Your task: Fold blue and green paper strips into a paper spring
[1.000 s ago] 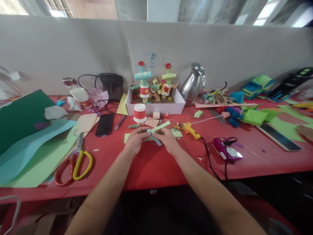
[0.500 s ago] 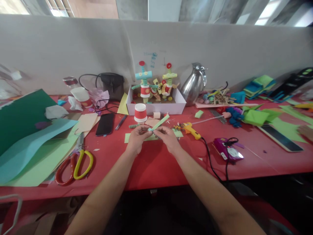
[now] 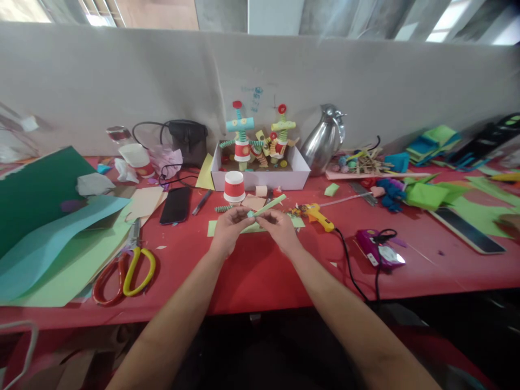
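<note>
A light green paper strip (image 3: 270,205) is pinched between both hands above the red table, its free end pointing up to the right. My left hand (image 3: 226,230) closes on the strip's lower end, where a small pale blue-green folded bit shows at the fingertips. My right hand (image 3: 280,227) grips the strip close beside it, fingers curled. Under the hands lies a flat pale green paper piece (image 3: 212,228). Just beyond stand an upside-down red and white paper cup (image 3: 234,187) and a small beige paper roll (image 3: 261,190). A green folded paper spring (image 3: 223,208) lies left of the fingers.
A yellow glue gun (image 3: 320,218) with a black cord lies to the right. Large scissors (image 3: 138,271), coloured paper (image 3: 97,238) and a phone (image 3: 176,206) lie left. Behind, a white box (image 3: 260,181) holds paper-cup figures beside a steel jug (image 3: 323,141).
The strip's free end has tipped slightly lower and to the right. Both hands stay nearly in place, and the view has shifted a little.
</note>
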Motion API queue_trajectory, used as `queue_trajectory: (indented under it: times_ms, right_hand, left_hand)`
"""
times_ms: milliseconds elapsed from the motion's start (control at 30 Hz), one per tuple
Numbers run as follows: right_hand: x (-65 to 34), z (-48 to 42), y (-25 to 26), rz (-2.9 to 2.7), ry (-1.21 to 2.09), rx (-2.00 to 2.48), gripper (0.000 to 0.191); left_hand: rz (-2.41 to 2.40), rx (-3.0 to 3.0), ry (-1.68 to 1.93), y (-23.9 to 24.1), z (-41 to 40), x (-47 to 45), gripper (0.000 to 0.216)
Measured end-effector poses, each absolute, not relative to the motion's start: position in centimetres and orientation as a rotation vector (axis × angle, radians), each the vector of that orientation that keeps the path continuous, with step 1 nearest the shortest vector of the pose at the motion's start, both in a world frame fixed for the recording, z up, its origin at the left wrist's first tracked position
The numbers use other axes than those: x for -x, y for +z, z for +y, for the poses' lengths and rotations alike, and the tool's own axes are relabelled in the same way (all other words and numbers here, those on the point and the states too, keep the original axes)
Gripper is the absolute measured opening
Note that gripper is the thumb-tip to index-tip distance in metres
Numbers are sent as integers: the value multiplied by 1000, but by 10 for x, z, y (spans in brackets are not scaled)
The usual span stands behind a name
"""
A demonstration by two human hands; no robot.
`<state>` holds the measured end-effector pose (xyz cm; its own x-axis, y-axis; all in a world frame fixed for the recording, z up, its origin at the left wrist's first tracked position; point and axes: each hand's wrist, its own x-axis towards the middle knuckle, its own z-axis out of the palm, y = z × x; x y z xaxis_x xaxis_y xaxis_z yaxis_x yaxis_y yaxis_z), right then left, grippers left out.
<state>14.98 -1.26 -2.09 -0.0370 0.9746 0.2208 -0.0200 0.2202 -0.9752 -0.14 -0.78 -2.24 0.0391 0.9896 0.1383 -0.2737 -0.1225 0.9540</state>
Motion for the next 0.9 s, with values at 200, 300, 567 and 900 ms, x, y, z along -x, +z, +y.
queue_trajectory:
  times_ms: [200, 300, 567, 900]
  right_hand:
    - [-149, -16, -20, -1389, 1025, 952, 18]
    - [-149, -16, -21, -1398, 1067, 844, 30]
    - [-142, -18, -25, -1461, 924, 872, 42]
    - [-142, -16, -27, -1429, 842, 980, 25]
  left_hand:
    - [832, -1074, 1396, -25, -6, 3, 27]
    - [784, -955, 1393, -23, -3, 5, 30]
    - [652, -739, 1287, -17, -4, 4, 23]
    - [727, -853, 1307, -17, -9, 2, 21]
